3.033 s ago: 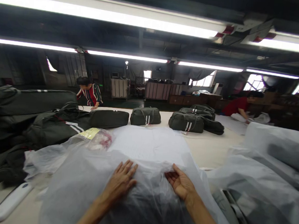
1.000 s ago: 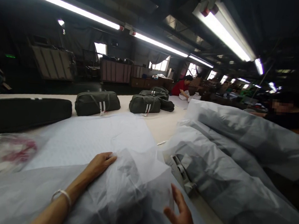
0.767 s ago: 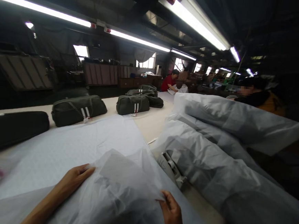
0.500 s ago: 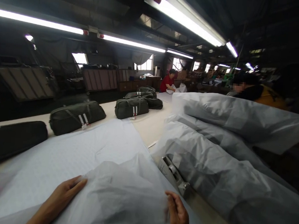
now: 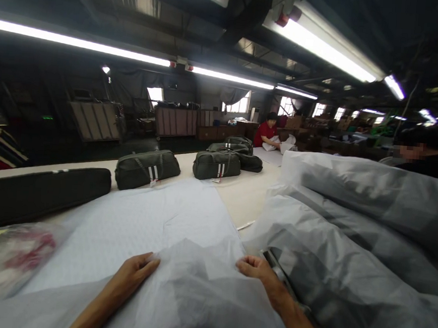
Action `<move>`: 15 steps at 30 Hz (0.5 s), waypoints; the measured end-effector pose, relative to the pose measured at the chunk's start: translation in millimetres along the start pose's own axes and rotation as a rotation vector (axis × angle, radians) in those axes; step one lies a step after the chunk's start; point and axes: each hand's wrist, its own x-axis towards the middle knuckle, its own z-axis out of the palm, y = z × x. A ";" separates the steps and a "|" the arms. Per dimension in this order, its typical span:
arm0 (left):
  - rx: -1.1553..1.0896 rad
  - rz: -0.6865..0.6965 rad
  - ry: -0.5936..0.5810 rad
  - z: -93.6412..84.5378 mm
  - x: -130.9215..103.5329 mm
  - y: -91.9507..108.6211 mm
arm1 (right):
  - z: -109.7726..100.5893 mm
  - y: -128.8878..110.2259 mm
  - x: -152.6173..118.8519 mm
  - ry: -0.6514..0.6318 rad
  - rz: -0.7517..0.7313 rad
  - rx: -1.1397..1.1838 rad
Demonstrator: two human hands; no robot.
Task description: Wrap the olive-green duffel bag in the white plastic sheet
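Observation:
A translucent plastic bag (image 5: 201,299) lies in front of me, with something dark showing faintly through it. My left hand (image 5: 138,271) pinches the bag's far left edge between thumb and fingers. At the right edge, my right hand (image 5: 258,270) is closed on the plastic, fingers curled. The bag rests on a stack of pale plastic sheets (image 5: 135,218) spread flat over the table. Just beyond my right wrist is a metal tape dispenser (image 5: 272,261), partly hidden by my forearm.
Dark green duffel bags (image 5: 148,168) line the table's (image 5: 239,198) far side. Several plastic-wrapped bags (image 5: 333,249) are piled to the right. A clear bag with pink contents (image 5: 26,250) sits at left. One person in red (image 5: 266,133) works at the far end; another person (image 5: 428,150) is at right.
My right hand has moved up and forward along the bag's edge. My left hand still grips the plastic. The view has turned left, so the surroundings appear shifted right.

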 end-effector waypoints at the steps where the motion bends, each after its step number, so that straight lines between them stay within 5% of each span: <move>1: -0.002 0.005 0.008 0.3 -0.2 0.1 | -1.3 -1.3 3.0 0.015 0.006 0.003; 7: 0.133 0.054 0.141 -1.2 6.6 -10.6 | -33.8 -3.3 -8.0 0.288 -0.087 0.069; 11: 0.188 0.031 0.294 -2.8 16.5 -24.3 | -42.2 17.6 -55.5 0.391 -0.167 0.081; 15: 0.234 0.085 0.229 0.0 12.1 -17.3 | -31.4 56.9 -99.5 0.392 -0.269 -0.219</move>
